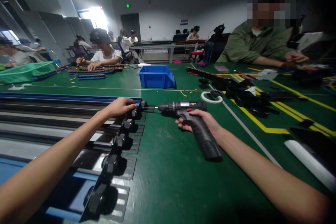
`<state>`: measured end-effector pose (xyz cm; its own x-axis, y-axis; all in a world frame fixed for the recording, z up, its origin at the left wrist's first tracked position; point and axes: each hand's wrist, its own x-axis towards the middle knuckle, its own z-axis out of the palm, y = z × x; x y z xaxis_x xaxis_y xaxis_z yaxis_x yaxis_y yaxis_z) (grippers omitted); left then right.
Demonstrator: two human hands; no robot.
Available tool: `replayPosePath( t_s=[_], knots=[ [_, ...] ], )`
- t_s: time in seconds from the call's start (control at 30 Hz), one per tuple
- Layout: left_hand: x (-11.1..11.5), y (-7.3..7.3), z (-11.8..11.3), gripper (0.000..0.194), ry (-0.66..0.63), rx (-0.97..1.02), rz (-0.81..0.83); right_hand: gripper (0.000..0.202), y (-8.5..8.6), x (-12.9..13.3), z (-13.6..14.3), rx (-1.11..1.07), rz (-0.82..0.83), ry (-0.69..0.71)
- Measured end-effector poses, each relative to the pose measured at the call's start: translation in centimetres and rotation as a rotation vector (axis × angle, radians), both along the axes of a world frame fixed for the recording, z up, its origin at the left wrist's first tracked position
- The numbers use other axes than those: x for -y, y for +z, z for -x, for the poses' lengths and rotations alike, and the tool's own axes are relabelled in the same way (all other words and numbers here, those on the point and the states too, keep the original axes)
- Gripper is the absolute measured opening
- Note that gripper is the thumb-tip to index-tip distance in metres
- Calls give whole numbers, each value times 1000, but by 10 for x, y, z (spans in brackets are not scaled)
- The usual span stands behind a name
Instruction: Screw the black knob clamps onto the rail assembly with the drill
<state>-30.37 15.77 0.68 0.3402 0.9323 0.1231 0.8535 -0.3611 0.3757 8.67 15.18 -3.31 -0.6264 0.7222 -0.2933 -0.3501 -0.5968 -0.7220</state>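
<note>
A black power drill [199,129] lies level in my right hand [207,120], whose fingers wrap round its grip below the red button. Its thin bit points left and reaches the far end of a row of black knobs [122,141] and slotted metal tabs [131,145]. These run along the right end of long dark and blue rails [52,120]. On the far corner of the rails rests my left hand [122,106], its fingers bent over the edge near the bit. Whether those fingers pinch anything is hidden.
Beyond the rails stand a blue bin [156,77] and a green basket [28,71]. A white ring [211,98], black parts [241,94] and a dark flat device [315,147] lie to the right. People sit across the green table [162,161].
</note>
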Motion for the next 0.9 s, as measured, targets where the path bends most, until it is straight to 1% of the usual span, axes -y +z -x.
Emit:
replayPosePath(
  t_s=[0.23, 0.4, 0.57, 0.67, 0.77, 0.9],
  knots=[
    [1, -1, -1, 48, -2, -5, -18, 27, -3, -2, -1, -11, -8, 13],
    [2, -1, -2, 49, 12, -35, -29, 27, -2, -3, 4, 0, 4, -9],
    [2, -1, -3, 49, 6, -54, -45, 28, 2, -2, 8, 23, 10, -20],
    [0, -2, -3, 51, 58, -88, -43, 28, 5, 0, 8, 43, 14, -27],
    [-2, -4, -2, 54, 93, -134, -28, 24, 9, -1, 7, 69, -23, -25],
    [-4, -4, -2, 55, 69, -157, -23, 19, 13, -3, 6, 122, -64, 22]
  ],
)
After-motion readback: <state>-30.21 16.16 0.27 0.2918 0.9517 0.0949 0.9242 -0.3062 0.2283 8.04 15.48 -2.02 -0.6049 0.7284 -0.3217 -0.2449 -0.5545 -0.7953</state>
